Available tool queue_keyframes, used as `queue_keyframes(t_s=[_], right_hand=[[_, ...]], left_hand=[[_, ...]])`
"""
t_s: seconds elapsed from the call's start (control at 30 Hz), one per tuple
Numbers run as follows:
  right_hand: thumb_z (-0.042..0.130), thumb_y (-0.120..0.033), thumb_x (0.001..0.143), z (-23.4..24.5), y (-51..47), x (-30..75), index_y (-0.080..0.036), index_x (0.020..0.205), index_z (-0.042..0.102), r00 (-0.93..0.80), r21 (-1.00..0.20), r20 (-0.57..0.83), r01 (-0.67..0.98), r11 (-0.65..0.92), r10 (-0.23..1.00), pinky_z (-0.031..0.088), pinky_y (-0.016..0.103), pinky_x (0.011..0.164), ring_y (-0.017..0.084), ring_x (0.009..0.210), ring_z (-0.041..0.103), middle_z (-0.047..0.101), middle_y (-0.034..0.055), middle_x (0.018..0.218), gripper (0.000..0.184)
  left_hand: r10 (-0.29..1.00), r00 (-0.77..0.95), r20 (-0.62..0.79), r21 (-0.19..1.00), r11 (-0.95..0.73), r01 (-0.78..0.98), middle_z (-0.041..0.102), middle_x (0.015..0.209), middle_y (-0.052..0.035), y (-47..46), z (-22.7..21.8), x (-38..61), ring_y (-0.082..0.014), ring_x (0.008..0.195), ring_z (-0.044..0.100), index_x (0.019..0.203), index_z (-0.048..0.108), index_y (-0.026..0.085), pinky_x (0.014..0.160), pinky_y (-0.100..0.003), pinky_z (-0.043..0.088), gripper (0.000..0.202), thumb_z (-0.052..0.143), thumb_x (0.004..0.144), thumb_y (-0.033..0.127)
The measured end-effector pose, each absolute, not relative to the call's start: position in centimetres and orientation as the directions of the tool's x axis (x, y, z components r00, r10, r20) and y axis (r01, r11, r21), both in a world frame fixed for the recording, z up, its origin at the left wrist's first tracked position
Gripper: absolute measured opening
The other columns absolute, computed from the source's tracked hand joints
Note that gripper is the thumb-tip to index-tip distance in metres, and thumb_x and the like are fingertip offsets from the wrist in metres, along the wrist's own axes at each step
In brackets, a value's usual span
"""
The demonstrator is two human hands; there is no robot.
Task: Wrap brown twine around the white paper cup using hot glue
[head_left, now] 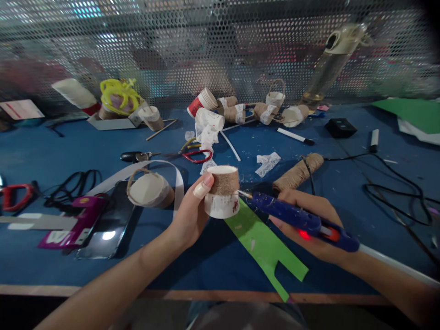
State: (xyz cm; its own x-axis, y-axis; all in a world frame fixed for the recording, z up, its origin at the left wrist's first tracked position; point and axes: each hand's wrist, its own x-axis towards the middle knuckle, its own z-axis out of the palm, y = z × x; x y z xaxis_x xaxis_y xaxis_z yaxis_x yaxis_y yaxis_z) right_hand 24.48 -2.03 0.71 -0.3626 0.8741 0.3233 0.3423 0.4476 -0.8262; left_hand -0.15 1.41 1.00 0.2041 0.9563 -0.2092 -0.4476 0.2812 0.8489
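My left hand grips a paper cup by its side, thumb toward me. Brown twine is wound around one half of the cup; the other half shows white with a small print. In my right hand is a blue hot glue gun with a red light glowing on it. Its metal nozzle points left and meets the cup's side at the lower edge of the twine. Beneath the cup lies a green strip with a forked end. A twine roll rests beyond my right hand.
Left of the cup stand a twine-handled cup, a phone and a purple box. Red-handled scissors, lace and several twine-wrapped cups lie farther back. A bottle stands by the mesh screen. Black cable loops at right.
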Motion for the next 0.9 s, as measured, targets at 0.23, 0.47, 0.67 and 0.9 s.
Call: queue_keyframes(t_s=[0.23,0.47,0.67,0.9], right_hand=[[0.063,-0.011,0.086,0.16,-1.98,24.62,-0.024,0.076,0.048,-0.390,-0.866,0.267,0.304,0.397,0.881,0.033,0.031,0.057,0.013,0.059,0.046,0.051,-0.0031,0.071,0.023],[0.061,-0.008,0.084,0.38,-2.04,24.51,-0.024,0.075,0.045,-0.374,-0.858,0.222,0.365,0.363,0.900,0.032,0.031,0.057,0.013,0.057,0.044,0.047,-0.0040,0.068,0.025],[0.061,-0.010,0.084,0.74,-2.09,24.42,-0.024,0.074,0.041,-0.393,-0.850,0.216,0.375,0.370,0.894,0.031,0.029,0.055,0.011,0.056,0.042,0.044,-0.0048,0.068,0.027],[0.062,-0.011,0.083,0.84,-2.25,24.30,-0.024,0.073,0.038,-0.394,-0.832,0.249,0.381,0.404,0.885,0.030,0.029,0.054,0.011,0.055,0.039,0.040,-0.0051,0.067,0.029]], left_hand=[[0.959,0.220,-0.176,0.870,0.256,-0.421,0.076,0.088,-0.0073,1.35,0.33,-0.55,-0.0257,0.085,0.072,0.113,0.075,0.019,0.078,-0.036,0.058,0.049,0.075,0.085,0.059],[0.968,0.201,-0.150,0.879,0.223,-0.420,0.077,0.104,-0.0100,1.28,0.42,-0.53,-0.0320,0.109,0.070,0.114,0.075,0.019,0.090,-0.040,0.056,0.048,0.076,0.084,0.057],[0.972,0.189,-0.139,0.890,0.206,-0.408,0.075,0.114,-0.0115,1.28,0.44,-0.46,-0.0335,0.113,0.068,0.118,0.074,0.019,0.093,-0.042,0.055,0.050,0.075,0.085,0.057],[0.976,0.197,-0.097,0.897,0.172,-0.407,0.075,0.118,-0.0121,1.26,0.23,-0.43,-0.0332,0.114,0.068,0.121,0.074,0.019,0.095,-0.042,0.055,0.050,0.075,0.086,0.054]])
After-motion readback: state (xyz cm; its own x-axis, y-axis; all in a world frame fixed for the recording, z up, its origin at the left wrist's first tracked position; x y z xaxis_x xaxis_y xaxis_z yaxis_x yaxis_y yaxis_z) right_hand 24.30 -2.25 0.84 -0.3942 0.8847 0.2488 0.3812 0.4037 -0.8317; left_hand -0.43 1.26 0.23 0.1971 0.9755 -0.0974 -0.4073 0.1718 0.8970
